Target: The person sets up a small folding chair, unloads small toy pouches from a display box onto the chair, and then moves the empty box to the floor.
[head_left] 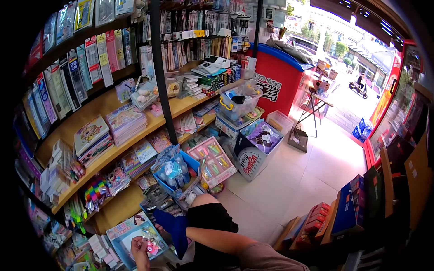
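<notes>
My left hand [139,254] is closed, pinching a small clear packet [152,245] with pink and white pieces in it. It is over a light blue open box [121,246] with a printed upright card [126,227] at its back. My right hand [159,226] is mostly covered by a dark blue cloth [176,231] bunched around it; only some fingertips show, at the box's right edge. The cloth appears gripped. My bent knee [210,221] is just beyond my right forearm.
Wooden shelves [158,119] with notebooks and packaged stationery run along the left. A blue basket [183,180], a pink-edged box [212,162] and a carton [248,158] sit on the floor ahead. Boxed goods [316,217] line the right. A folding table [316,95] stands near the doorway.
</notes>
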The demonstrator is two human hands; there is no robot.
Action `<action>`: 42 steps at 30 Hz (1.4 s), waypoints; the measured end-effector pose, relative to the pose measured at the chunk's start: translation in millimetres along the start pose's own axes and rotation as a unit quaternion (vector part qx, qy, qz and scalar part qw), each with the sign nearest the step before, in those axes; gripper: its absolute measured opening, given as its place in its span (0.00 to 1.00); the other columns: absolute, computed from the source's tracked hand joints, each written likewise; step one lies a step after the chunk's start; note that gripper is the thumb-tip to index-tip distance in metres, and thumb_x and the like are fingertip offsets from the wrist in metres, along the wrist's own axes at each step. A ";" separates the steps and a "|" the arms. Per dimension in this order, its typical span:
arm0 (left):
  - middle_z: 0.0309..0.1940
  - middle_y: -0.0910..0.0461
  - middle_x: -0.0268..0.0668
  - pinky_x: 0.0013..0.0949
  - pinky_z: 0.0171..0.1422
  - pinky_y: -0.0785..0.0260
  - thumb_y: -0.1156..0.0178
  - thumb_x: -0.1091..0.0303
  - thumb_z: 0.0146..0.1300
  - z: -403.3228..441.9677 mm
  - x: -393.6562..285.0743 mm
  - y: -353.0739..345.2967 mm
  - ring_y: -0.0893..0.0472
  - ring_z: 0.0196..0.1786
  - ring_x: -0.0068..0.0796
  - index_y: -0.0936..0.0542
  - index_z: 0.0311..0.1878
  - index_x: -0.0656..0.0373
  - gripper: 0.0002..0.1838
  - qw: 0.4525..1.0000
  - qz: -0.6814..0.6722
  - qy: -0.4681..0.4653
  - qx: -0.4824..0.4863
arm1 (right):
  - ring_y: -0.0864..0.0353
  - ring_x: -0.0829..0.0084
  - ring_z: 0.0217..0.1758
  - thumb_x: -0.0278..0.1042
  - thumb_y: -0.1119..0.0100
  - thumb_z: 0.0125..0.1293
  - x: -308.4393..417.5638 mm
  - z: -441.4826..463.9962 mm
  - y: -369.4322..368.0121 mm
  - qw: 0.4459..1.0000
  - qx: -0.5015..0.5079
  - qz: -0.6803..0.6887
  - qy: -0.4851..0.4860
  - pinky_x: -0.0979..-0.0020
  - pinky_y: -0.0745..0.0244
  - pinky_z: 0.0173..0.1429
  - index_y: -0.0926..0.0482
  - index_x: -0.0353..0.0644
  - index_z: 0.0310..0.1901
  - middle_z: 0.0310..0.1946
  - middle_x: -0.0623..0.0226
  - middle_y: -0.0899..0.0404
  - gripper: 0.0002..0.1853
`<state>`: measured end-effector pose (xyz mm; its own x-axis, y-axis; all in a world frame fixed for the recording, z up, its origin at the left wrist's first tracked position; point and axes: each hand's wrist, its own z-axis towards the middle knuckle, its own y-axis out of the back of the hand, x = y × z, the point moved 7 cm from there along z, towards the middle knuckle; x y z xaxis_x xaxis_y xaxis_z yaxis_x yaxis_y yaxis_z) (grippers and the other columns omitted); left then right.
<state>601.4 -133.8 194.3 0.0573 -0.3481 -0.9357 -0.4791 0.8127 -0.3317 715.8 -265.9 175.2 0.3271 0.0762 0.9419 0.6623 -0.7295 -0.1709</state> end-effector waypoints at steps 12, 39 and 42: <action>0.31 0.28 0.29 0.22 0.31 0.34 0.40 0.76 0.59 -8.4 0.5 -36.1 0.28 0.30 0.18 0.32 0.45 0.57 0.14 0.975 0.220 -0.011 0.011 | 0.36 0.70 0.58 0.42 0.63 0.71 -4.7 -22.6 -11.8 0.811 -0.088 -0.452 0.362 0.72 0.40 0.60 0.34 0.39 0.58 0.55 0.62 0.34 0.20; 0.65 0.42 0.53 0.42 0.71 0.50 0.43 0.71 0.58 -8.3 -35.7 -71.3 0.41 0.67 0.52 0.38 0.62 0.63 0.28 0.837 0.475 -0.271 -0.034 | 0.33 0.69 0.60 0.51 0.58 0.71 -37.8 20.5 -52.1 0.787 0.324 0.505 -0.147 0.69 0.39 0.65 0.38 0.43 0.64 0.57 0.61 0.32 0.26; 0.65 0.41 0.53 0.41 0.71 0.51 0.41 0.61 0.60 -6.3 -9.2 -66.2 0.42 0.69 0.50 0.44 0.67 0.64 0.36 0.885 0.389 -0.245 -0.075 | 0.42 0.66 0.68 0.32 0.61 0.71 39.6 -11.9 -40.4 0.906 0.148 -0.213 0.334 0.67 0.48 0.71 0.48 0.36 0.67 0.65 0.59 0.42 0.25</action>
<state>627.1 -187.4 225.6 0.0140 0.5645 -0.8253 -0.6488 0.6332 0.4220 694.0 -241.6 222.9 -0.4168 -0.1926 0.8883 0.8167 -0.5085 0.2729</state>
